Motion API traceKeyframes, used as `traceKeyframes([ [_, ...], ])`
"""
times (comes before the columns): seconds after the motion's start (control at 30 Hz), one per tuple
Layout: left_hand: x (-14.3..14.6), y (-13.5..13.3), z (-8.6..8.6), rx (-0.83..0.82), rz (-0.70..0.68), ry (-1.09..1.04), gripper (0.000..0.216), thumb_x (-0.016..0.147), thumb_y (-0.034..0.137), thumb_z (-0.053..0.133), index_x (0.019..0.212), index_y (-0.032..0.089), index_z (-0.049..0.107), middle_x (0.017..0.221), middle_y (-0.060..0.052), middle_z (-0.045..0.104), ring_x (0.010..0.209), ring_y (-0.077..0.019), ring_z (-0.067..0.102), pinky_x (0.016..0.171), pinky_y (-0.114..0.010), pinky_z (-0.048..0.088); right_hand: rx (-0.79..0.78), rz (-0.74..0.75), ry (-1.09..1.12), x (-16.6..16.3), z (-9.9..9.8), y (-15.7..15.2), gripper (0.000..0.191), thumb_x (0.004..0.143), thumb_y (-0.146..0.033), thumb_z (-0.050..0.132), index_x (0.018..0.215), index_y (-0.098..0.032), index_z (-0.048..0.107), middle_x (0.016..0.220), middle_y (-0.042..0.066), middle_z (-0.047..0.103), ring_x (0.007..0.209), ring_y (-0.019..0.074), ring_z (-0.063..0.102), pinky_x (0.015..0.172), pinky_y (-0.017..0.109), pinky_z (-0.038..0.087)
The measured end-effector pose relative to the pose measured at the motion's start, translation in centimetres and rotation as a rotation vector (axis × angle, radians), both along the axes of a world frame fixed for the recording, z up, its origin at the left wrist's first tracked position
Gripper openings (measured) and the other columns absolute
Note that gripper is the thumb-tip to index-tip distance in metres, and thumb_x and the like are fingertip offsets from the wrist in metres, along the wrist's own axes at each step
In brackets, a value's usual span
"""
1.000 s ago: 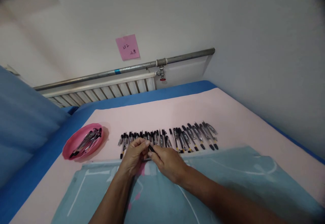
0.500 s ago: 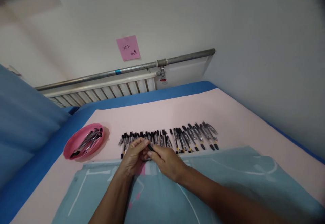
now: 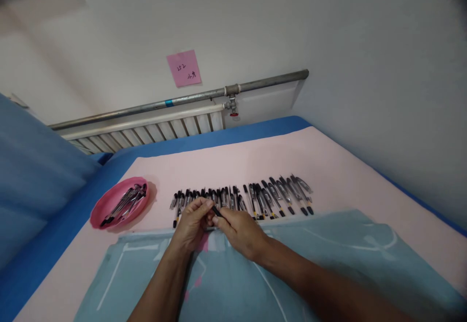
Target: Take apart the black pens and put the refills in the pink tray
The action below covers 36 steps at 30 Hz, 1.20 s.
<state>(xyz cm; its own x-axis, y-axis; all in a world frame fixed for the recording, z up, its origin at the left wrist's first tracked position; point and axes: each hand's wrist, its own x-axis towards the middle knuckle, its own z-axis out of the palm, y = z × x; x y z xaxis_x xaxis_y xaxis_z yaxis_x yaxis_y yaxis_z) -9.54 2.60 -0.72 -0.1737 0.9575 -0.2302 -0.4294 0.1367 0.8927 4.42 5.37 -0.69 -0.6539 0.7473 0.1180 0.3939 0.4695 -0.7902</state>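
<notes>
Left hand (image 3: pixel 192 223) and right hand (image 3: pixel 241 230) are both pinched closed on a little black pen piece (image 3: pixel 216 211), which slants between them, nearer end rightward. Pen row's (image 3: pixel 260 199) just beyond.

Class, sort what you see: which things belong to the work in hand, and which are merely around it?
Likely in the work: left hand, right hand, black piece, row of pens, pink bowl.
Just around: radiator, pipe, pink note, curtain.

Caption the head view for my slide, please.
Both hands hold a small black piece before a row of pens, pink bowl at left.
</notes>
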Motion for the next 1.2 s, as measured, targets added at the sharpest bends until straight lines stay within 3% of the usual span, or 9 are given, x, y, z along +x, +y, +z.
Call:
traceKeyframes([
  [0.17,0.1,0.0,0.0,-0.003,0.000,-0.019,0.023,0.063,0.030,0.071,0.063,0.014,0.055,0.047,0.006,0.049,0.040,-0.0034,0.041,0.041,-0.015,0.031,-0.035,-0.018,0.047,-0.1,-0.2,0.0,0.024,0.085,-0.031,0.039,0.066,-0.018,0.044,0.063,-0.001,0.051,0.058,0.0105,0.047,0.055,0.021,0.031],
  [0.3,-0.2,0.0,0.2,0.008,-0.041,-0.060,0.021,0.063,0.030,0.071,0.067,0.013,0.059,0.051,0.005,0.050,0.042,-0.0036,0.042,0.042,-0.016,0.033,-0.180,-0.003,0.161,-0.4,-0.1,0.0,0.027,0.084,-0.026,0.039,0.058,-0.018,0.038,0.056,-0.003,0.044,0.057,0.0098,0.043,0.054,0.021,0.032],
  [0.43,-0.3,0.0,0.3,0.006,-0.116,-0.090,0.025,0.065,0.032,0.069,0.079,0.013,0.063,0.057,0.003,0.053,0.048,-0.0058,0.047,0.047,-0.018,0.037,-0.295,0.007,0.218,-0.6,0.3,0.0,0.027,0.085,-0.024,0.036,0.059,-0.018,0.041,0.052,-0.004,0.043,0.055,0.0100,0.043,0.052,0.021,0.033],
  [0.53,-0.1,0.1,0.1,-0.014,-0.082,-0.076,0.029,0.067,0.038,0.067,0.082,0.014,0.062,0.059,0.002,0.054,0.048,-0.0059,0.048,0.047,-0.018,0.036,-0.239,0.002,0.202,-0.5,0.2,0.1,0.025,0.084,-0.024,0.039,0.060,-0.018,0.042,0.055,-0.004,0.044,0.056,0.0096,0.043,0.053,0.021,0.033],
  [0.73,0.2,0.1,0.1,-0.006,0.003,-0.013,0.025,0.060,0.033,0.073,0.064,0.014,0.057,0.047,0.005,0.049,0.041,-0.0045,0.042,0.044,-0.017,0.033,-0.150,0.008,0.154,-0.5,-0.3,0.3,0.026,0.083,-0.026,0.041,0.058,-0.017,0.040,0.057,-0.004,0.045,0.056,0.0090,0.042,0.054,0.021,0.031],
  [0.93,0.0,0.1,0.1,-0.016,-0.049,-0.048,0.031,0.066,0.037,0.068,0.087,0.014,0.064,0.060,0.002,0.056,0.049,-0.0064,0.049,0.047,-0.017,0.037,-0.127,-0.001,0.166,-0.5,-0.3,0.4,0.025,0.085,-0.026,0.040,0.061,-0.017,0.044,0.060,-0.003,0.048,0.060,0.0097,0.046,0.056,0.021,0.032],
  [1.07,0.0,0.2,-0.3,-0.018,-0.013,-0.032,0.025,0.062,0.035,0.071,0.064,0.014,0.059,0.054,0.004,0.053,0.045,-0.0050,0.046,0.045,-0.017,0.036,-0.099,0.012,0.130,-0.4,-0.6,0.3,0.025,0.085,-0.028,0.040,0.063,-0.017,0.046,0.060,-0.003,0.049,0.058,0.0097,0.046,0.054,0.020,0.032],
  [1.2,-0.4,0.1,-0.2,-0.012,-0.040,-0.020,0.022,0.060,0.030,0.073,0.066,0.013,0.061,0.056,0.002,0.056,0.047,-0.0050,0.048,0.048,-0.017,0.038,-0.084,0.014,0.121,-0.4,-0.8,0.2,0.025,0.085,-0.030,0.041,0.064,-0.017,0.047,0.061,-0.002,0.049,0.058,0.0098,0.046,0.053,0.020,0.032],
])
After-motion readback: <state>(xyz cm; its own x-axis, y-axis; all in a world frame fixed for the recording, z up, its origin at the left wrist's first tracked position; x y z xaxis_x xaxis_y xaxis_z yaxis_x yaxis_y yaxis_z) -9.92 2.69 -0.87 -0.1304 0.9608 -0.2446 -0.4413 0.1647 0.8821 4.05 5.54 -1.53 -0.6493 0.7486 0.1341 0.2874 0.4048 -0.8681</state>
